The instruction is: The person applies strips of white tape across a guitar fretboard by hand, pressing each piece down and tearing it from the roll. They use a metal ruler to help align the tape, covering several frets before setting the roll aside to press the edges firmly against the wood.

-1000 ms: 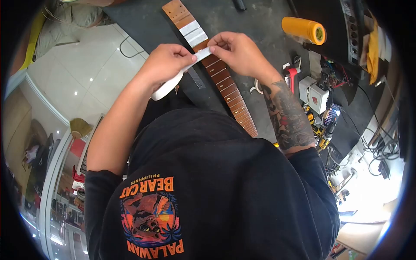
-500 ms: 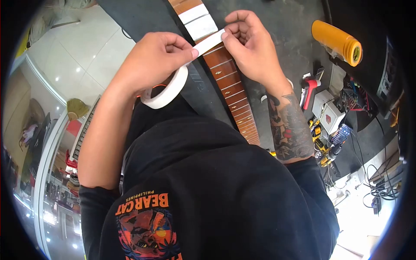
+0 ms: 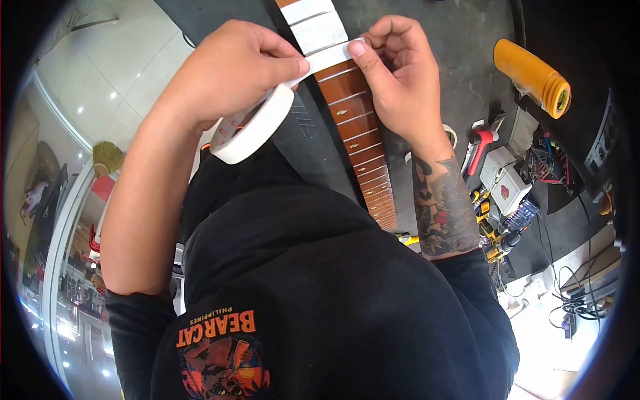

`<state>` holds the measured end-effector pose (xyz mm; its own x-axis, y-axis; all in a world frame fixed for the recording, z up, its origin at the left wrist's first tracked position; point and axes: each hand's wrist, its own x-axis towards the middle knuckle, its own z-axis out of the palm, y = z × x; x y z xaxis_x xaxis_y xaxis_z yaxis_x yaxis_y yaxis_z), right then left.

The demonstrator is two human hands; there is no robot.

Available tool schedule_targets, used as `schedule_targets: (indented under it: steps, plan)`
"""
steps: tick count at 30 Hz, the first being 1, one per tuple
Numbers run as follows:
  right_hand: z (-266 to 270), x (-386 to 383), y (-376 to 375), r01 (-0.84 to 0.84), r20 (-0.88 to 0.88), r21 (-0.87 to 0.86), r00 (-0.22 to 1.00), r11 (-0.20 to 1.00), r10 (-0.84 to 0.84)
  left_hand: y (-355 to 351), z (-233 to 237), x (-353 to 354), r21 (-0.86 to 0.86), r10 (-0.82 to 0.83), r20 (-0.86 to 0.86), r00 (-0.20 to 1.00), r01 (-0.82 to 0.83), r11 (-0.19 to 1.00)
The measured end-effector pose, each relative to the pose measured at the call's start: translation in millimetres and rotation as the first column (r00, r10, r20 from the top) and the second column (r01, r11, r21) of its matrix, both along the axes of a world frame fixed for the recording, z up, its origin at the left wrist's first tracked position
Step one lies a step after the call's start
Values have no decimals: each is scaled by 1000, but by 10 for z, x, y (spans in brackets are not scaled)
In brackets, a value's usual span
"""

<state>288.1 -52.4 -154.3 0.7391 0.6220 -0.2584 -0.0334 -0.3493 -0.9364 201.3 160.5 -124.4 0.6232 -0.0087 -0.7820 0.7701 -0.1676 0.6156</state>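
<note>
A white strip (image 3: 330,59) held straight across the fretboard (image 3: 353,123)

I had the strip between my two hands. My left hand (image 3: 237,73) pinched it between thumb and finger at the left edge of the wood, and the tape roll (image 3: 267,127) hung below that same hand, joined to the strip. My right hand (image 3: 403,80) pinched the free end at the opposite edge, thumb on top, the other fingers curled loosely behind. I could not tell whether the strip touched the wood along its whole length.

The fretboard lay on the dark table (image 3: 460,60), slanting from the top of my view down towards the front of my black shirt (image 3: 333,307). Just above the strip, white patches (image 3: 319,30) covered the wood; below it, the brown surface was bare, with frets and pale inlays showing.

Off to my right sat an orange-yellow cylinder (image 3: 530,75), and nearer me a red-handled tool (image 3: 480,145), a white box (image 3: 503,177) and a yellow-and-black drill (image 3: 501,245). Another pale ring (image 3: 453,137) was partly hidden behind my right wrist.
</note>
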Motion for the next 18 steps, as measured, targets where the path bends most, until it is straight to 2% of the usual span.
schedule_targets:
  steps: [2, 5, 18]
  plan:
    - [29, 18, -11, -37, -13, -36, 999, 999, 37, -1, -8, -2, 9, 4, 17, 1000, -4, 1000]
    - [-20, 29, -31, -8, -83, 64, 996, 998, 14, 3, -24, 5, 11, -2, 23, 1000, 2, 1000]
    - [-77, 30, -40, 2, -96, 101, 995, 995, 7, 15, -42, 32, 13, -54, 14, 998, 54, 998]
